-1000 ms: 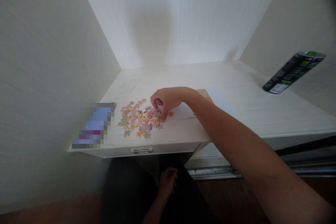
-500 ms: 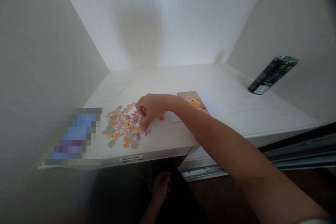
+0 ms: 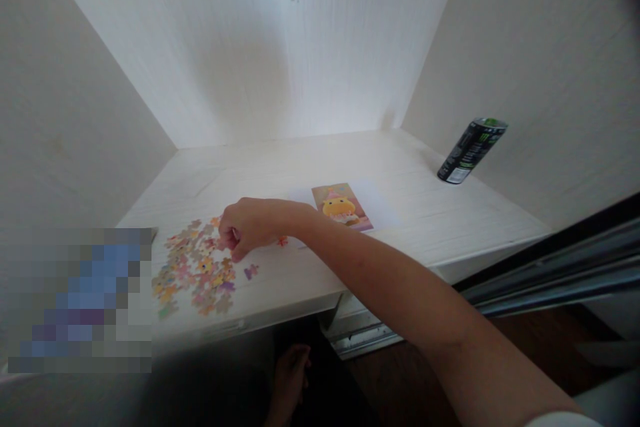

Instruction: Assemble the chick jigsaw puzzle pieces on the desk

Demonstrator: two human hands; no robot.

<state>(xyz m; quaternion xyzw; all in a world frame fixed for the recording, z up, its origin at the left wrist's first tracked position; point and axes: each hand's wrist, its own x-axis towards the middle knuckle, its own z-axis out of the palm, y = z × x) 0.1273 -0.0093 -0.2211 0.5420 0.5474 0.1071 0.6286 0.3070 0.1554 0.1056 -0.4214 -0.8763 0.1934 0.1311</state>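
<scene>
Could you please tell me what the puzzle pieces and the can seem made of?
The puzzle pieces look like matte printed card, being thin and flat, though wood is possible. The can looks metal, with a dark printed finish and shiny rim.

Right hand partly hides the puzzle pieces.

The bare right hand hovers low, wrist bent, fingers curled down towards the thumb, its bare forearm slanting in from the right. And the bare left hand rests low, loosely curled.
</scene>
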